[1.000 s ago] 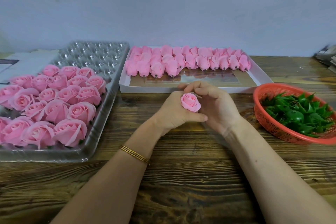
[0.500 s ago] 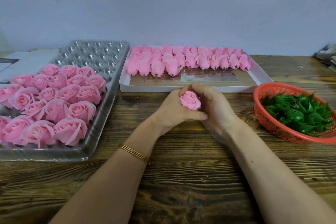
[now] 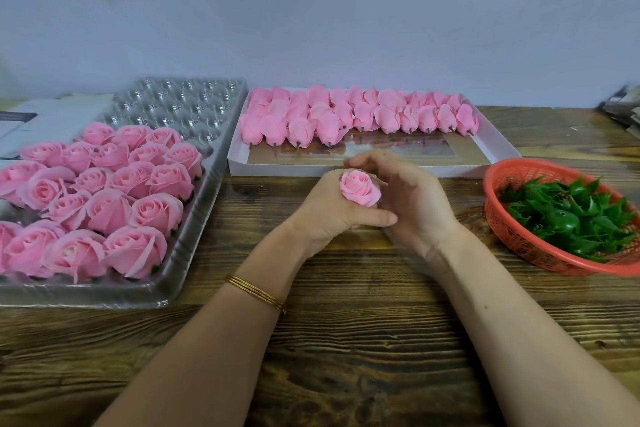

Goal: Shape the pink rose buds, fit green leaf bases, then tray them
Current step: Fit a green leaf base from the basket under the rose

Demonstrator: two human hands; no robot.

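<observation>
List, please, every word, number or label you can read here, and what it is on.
No text can be read.
Dark label on the white box, far left: too blurred to read.
Stack at the right edge: blurred, no text legible.
Clear tray, white tray, basket: no print shows.

Thin gold bangles (image 3: 256, 293) stacked close on your wrist behind your left hand (image 3: 325, 208), slim and plain, both your forearms bare.
</observation>
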